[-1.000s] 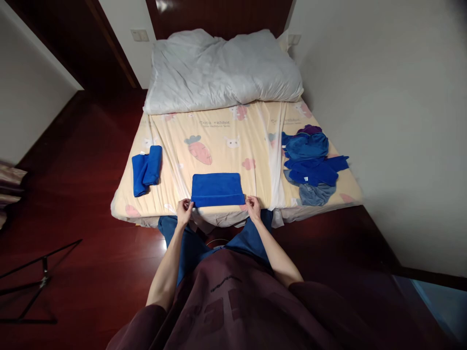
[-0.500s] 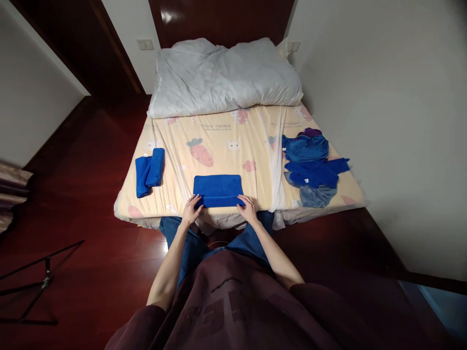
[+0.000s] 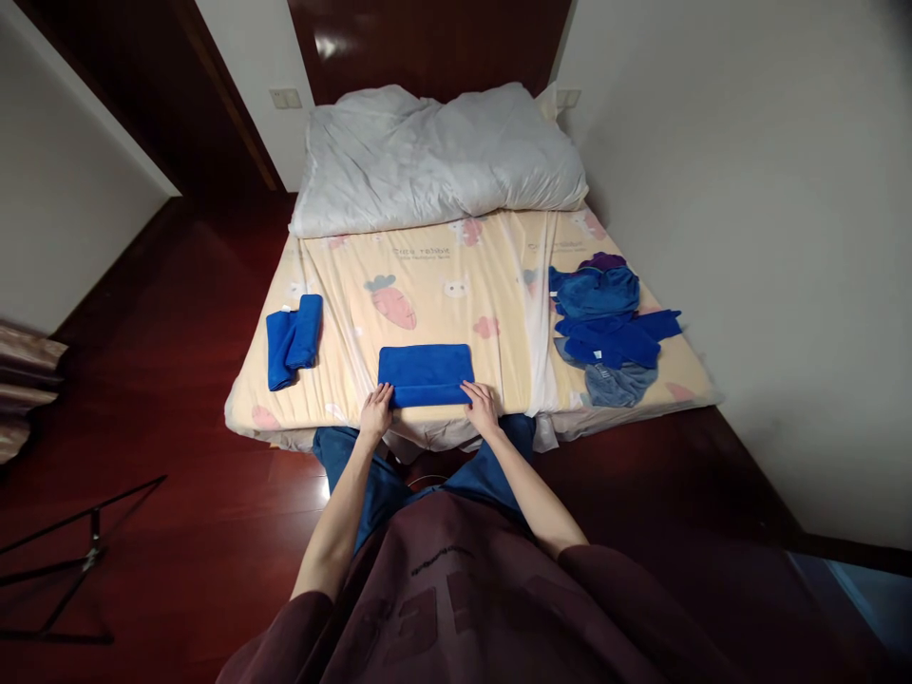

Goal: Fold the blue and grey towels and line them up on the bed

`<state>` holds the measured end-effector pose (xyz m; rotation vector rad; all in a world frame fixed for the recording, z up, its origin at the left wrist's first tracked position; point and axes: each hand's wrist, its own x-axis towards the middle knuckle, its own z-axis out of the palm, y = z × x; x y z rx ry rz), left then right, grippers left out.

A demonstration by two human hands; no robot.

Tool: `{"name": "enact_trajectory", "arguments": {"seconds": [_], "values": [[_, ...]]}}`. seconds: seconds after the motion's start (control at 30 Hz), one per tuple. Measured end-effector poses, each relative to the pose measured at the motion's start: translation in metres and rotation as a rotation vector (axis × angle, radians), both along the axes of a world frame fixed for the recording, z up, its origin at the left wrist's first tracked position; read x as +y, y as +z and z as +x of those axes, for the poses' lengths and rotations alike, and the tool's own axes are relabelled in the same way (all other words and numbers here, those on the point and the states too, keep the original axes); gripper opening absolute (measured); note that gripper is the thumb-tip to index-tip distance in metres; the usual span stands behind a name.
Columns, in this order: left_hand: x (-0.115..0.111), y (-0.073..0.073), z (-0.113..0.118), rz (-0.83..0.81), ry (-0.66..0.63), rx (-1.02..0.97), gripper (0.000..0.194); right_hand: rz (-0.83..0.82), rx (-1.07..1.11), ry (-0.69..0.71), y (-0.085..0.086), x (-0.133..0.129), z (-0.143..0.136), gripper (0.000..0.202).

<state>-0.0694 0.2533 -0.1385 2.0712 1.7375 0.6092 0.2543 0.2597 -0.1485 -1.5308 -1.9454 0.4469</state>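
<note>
A blue towel (image 3: 426,367) lies flat near the front edge of the bed, its near side turned over into a narrow fold or roll. My left hand (image 3: 376,412) grips the left end of that fold, fingers on top and close together. At the right end, my right hand (image 3: 482,408) holds the fold the same way; both thumbs are largely hidden. To the left rest two folded or rolled blue towels (image 3: 305,331), side by side. On the right is a loose pile of blue and grey cloths (image 3: 609,328), one with a purple part.
The bed (image 3: 342,275) has a yellow sheet printed with carrots and rabbits. A bunched white quilt (image 3: 442,161) lies at its head. Black stand legs (image 3: 92,546) are on the dark red floor at left, and a wall (image 3: 748,285) runs along the right.
My fingers have closed in over the ends of the towel's near fold, the left hand turning slightly inward. The other cloths have stayed put; the view has shifted slightly.
</note>
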Motion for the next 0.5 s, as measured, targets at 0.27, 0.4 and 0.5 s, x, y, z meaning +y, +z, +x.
{"name": "enact_trajectory", "arguments": {"seconds": [0.27,0.4,0.5], "values": [[-0.001,0.005,-0.001,0.009,0.014,0.019,0.066,-0.015,-0.009,0.01,0.002,0.0,0.002,0.062],[-0.015,0.003,-0.008,-0.022,-0.031,0.022,0.067,-0.013,0.0,0.049,0.0,-0.021,0.01,0.063],[-0.021,0.0,-0.013,-0.034,-0.042,-0.06,0.068,0.004,0.066,0.088,-0.005,-0.03,0.015,0.062]]}}
